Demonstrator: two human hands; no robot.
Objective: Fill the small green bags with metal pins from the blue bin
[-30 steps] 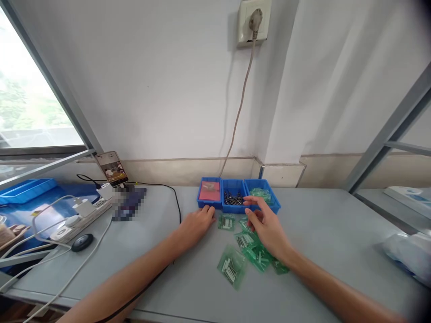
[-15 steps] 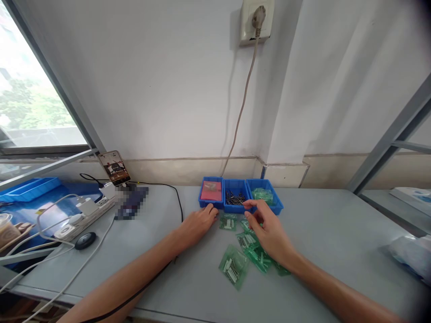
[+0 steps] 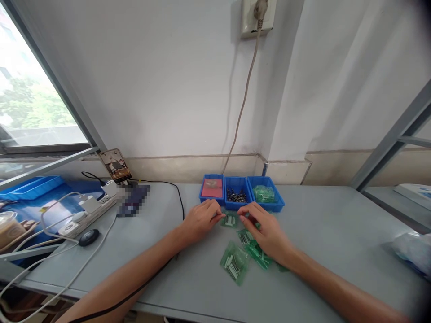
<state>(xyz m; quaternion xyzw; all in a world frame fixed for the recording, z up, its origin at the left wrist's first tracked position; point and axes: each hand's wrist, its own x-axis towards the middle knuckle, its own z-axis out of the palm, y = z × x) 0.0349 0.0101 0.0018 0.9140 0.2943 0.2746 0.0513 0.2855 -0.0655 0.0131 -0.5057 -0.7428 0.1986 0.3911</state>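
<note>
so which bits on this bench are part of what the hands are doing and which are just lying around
In hand:
- left hand and right hand, both at the small green bag
- other green bags
- three blue trays: pink pad, dark pins, green bags

Lying about:
- phone
- power strip
- mouse
- wall socket

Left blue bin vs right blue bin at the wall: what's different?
Contents: the left blue bin holds a flat pink-red sheet; the right blue bin holds a heap of small green bags. Position: the left blue bin lies just beyond the left hand, the right blue bin beyond the right hand. The middle bin of dark metal pins stands between them. Shared: both are blue, open-topped, alike in size, in one row at the table's far edge.
</note>
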